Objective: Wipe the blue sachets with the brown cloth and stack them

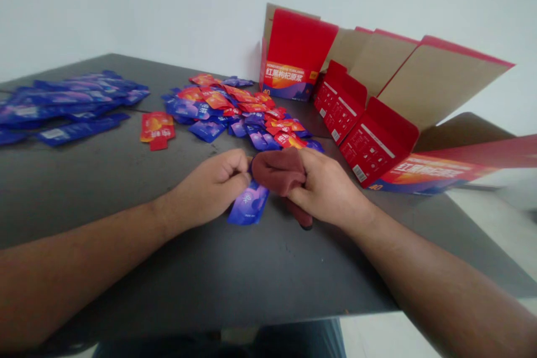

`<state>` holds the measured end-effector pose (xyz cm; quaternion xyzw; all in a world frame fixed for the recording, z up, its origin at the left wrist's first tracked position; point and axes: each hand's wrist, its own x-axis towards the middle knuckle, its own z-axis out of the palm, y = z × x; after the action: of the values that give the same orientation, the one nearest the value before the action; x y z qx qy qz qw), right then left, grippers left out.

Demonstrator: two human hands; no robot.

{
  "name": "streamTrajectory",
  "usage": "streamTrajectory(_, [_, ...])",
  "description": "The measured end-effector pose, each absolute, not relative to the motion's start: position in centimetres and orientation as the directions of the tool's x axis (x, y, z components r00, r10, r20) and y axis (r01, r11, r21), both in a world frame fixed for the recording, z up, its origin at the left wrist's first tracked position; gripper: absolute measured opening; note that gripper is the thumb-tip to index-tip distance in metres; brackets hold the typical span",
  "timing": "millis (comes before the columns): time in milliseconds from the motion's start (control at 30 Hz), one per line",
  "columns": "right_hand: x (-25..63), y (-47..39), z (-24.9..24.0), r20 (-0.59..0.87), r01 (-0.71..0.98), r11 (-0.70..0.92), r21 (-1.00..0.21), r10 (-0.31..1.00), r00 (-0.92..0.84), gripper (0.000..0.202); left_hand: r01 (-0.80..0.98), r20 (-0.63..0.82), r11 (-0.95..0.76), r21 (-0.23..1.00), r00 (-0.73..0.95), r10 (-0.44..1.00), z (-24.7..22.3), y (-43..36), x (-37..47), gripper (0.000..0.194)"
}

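My left hand point(222, 184) is closed, pinching the top end of a blue-purple sachet point(250, 205) that hangs down over the grey table point(201, 274). Close beside it, my right hand point(325, 187) grips a folded brown cloth point(279, 170), which touches the sachet's upper end. A lower piece of the cloth hangs below my right fingers. Just behind both hands lies a mixed pile of red and blue sachets point(218, 102). A few red sachets point(156, 127) lie apart, left of that pile.
Long blue packets point(79, 98) are heaped at the far left. Open red cartons with raised flaps stand at the back point(289, 75) and along the right point(373, 142). A white wall point(168, 5) rises behind the table.
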<state>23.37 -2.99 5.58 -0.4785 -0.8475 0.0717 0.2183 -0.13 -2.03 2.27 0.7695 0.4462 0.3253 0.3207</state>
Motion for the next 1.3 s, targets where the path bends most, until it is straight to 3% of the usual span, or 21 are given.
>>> streamTrajectory(167, [23.1,-3.2,5.5,0.298,0.758,0.527,-0.384,0.848,-0.438,0.031,0.482,0.222,-0.391,0.784,0.370,0.902,2.1,-1.9,-0.1,0.017])
streamTrajectory(367, [23.0,-3.7,4.9,0.275,0.746,0.626,-0.226,0.776,-0.568,0.019,0.455,0.192,-0.323,0.830,0.310,0.931,1.9,-1.8,0.1,0.015])
streamTrajectory(467, [22.9,-3.9,4.9,0.289,0.765,0.610,-0.207,0.785,-0.548,0.018,0.437,0.185,-0.304,0.846,0.295,0.938,1.9,-1.8,0.1,0.016])
streamTrajectory(633, [22.2,-4.9,4.9,0.161,0.666,0.735,-0.125,0.678,-0.718,0.017,0.426,0.205,-0.301,0.853,0.256,0.945,1.8,-1.8,0.1,0.020])
streamTrajectory(733, [22.1,-5.1,4.9,0.180,0.685,0.722,-0.098,0.690,-0.701,0.017,0.398,0.210,-0.291,0.870,0.235,0.949,1.6,-1.8,0.1,0.020])
streamTrajectory(867, [22.2,-4.7,4.8,0.238,0.763,0.636,-0.116,0.764,-0.600,0.018,0.342,0.223,-0.291,0.894,0.223,0.949,1.2,-1.6,0.1,0.019])
streamTrajectory(1067, [22.1,-4.9,4.8,0.149,0.631,0.767,-0.115,0.642,-0.752,0.017,0.375,0.202,-0.261,0.890,0.192,0.961,1.1,-1.5,-0.1,0.019])
streamTrajectory(1200, [22.8,-3.8,5.0,0.257,0.772,0.606,-0.190,0.790,-0.557,0.020,0.386,0.181,-0.260,0.885,0.229,0.956,1.4,-1.6,0.0,0.018])
streamTrajectory(1300, [23.3,-2.9,5.3,0.263,0.777,0.562,-0.283,0.825,-0.501,0.024,0.439,0.166,-0.271,0.857,0.263,0.950,1.6,-1.8,0.0,0.019])
